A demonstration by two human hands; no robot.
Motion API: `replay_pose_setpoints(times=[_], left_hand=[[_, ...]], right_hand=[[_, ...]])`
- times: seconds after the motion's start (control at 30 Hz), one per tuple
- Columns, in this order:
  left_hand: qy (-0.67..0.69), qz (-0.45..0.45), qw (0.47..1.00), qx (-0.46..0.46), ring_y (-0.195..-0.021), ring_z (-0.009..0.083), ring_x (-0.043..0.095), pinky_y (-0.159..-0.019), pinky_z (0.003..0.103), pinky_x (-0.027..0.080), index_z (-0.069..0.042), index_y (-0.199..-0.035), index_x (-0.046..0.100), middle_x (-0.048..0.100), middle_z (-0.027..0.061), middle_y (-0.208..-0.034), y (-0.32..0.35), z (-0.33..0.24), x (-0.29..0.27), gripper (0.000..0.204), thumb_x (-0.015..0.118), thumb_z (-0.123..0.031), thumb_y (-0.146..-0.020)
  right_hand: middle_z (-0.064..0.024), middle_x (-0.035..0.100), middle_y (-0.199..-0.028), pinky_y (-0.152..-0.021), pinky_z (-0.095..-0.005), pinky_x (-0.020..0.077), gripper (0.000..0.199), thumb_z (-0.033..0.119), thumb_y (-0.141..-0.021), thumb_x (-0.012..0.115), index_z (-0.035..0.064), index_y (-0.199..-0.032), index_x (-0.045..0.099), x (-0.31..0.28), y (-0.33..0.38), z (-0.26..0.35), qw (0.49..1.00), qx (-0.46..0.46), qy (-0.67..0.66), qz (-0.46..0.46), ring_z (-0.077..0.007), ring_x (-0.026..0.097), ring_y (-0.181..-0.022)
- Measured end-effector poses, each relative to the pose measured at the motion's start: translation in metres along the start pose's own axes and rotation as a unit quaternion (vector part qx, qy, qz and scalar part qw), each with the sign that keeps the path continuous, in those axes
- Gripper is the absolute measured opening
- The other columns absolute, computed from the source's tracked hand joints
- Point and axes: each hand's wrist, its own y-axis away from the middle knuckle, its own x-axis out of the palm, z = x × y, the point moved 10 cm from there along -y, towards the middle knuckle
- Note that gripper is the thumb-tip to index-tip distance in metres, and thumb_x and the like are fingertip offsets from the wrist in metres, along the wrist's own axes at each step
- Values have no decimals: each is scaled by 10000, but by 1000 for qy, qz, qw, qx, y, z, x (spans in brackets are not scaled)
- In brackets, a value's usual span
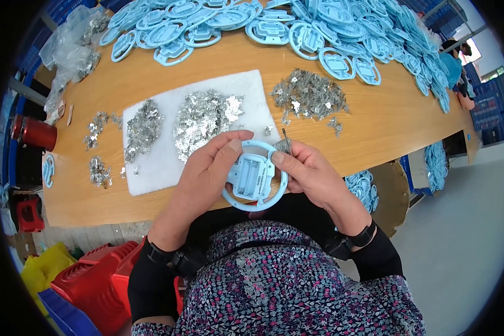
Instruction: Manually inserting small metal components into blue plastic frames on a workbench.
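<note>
A light-blue plastic wheel-shaped housing [251, 178] with an open battery compartment is held upright over the table's near edge. My left hand [210, 171] is closed on its left rim, thumb on the front. My right hand [308, 168] pinches the right rim between thumb and fingers. Small grey metal pieces [284, 145] and a thin dark tip show at the right fingertips; their exact kind is partly hidden. Just beyond my hands lies a white foam sheet [249, 92] bearing piles of small shiny metal contact plates [201, 123].
Many more blue housings [218, 19] are heaped along the table's far side. Another metal pile [308, 95] lies right of the sheet, and small clusters [98, 171] lie left. A red cylinder [35, 133] stands at the left edge. Red plastic chairs or bins [98, 280] sit below left.
</note>
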Motion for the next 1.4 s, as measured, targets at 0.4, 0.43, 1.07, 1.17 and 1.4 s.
replay_pose_setpoints(times=[0.4,0.43,1.07,1.17,1.4], left_hand=[[-159,24,981,112,-1041,171,636,-876,310,514,-7,-1333,578,656,115,-1169,5,-31,7,401,578,-176,-969],[-206,34,970,127,-1064,135,614,-881,298,510,-14,-1343,572,645,77,-1174,7,-37,11,406,567,-138,-956],[378,159,910,-66,-705,173,585,-606,287,484,-12,-1362,507,606,79,-923,7,16,31,432,421,-313,-1063],[406,135,899,-91,-697,176,588,-608,292,491,-14,-1359,509,613,85,-924,9,20,32,422,431,-305,-1063],[396,206,895,-20,-751,232,656,-613,331,529,-8,-1327,537,656,162,-976,12,22,37,433,463,-333,-1051]], right_hand=[[53,544,-737,-465,-174,263,262,313,-1019,609,55,-1066,613,1,4,9,1000,-17,1,7,-5,371,-536],[57,557,-755,-487,-174,293,263,306,-1023,606,47,-1070,617,2,4,9,1000,-12,2,20,0,401,-567],[70,501,-736,-609,-213,359,226,90,-890,759,49,-988,560,27,-3,57,956,-176,230,-45,-18,453,-674],[73,491,-701,-585,-213,341,320,84,-850,800,95,-806,483,28,-8,68,950,-195,237,-53,-14,432,-643],[92,461,-659,-560,-229,359,217,161,-833,824,37,-897,657,23,-20,56,972,-111,208,26,-15,417,-624]])
